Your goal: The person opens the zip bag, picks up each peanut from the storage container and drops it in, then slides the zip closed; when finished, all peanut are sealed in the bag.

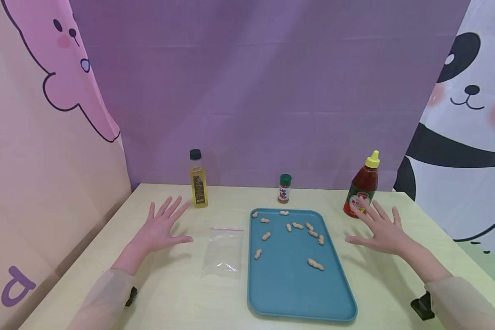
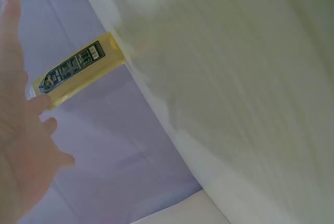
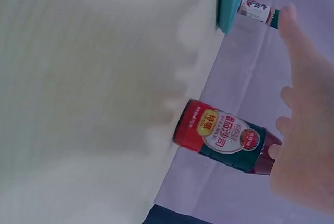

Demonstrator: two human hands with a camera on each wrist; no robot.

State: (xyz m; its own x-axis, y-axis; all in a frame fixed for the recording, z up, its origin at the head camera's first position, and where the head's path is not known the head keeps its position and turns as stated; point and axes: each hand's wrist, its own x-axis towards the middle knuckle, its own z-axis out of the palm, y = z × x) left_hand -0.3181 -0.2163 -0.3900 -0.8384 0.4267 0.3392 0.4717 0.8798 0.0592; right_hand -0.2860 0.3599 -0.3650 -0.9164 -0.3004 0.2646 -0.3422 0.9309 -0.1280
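Note:
Fingers spread, my left hand hovers above the left part of the table, holding nothing. Beyond it stands an oil bottle with a black cap; the left wrist view shows the same yellow bottle. A clear zip bag lies flat to the right of that hand. My right hand is also spread and holds nothing, in front of a ketchup bottle with a yellow cap. Between the hands, a blue tray carries several peanuts, mostly toward its far end.
A small spice jar with a green lid stands behind the tray. The pale wooden table ends at a purple cloth backdrop. Printed side panels with a pink figure and a panda flank it.

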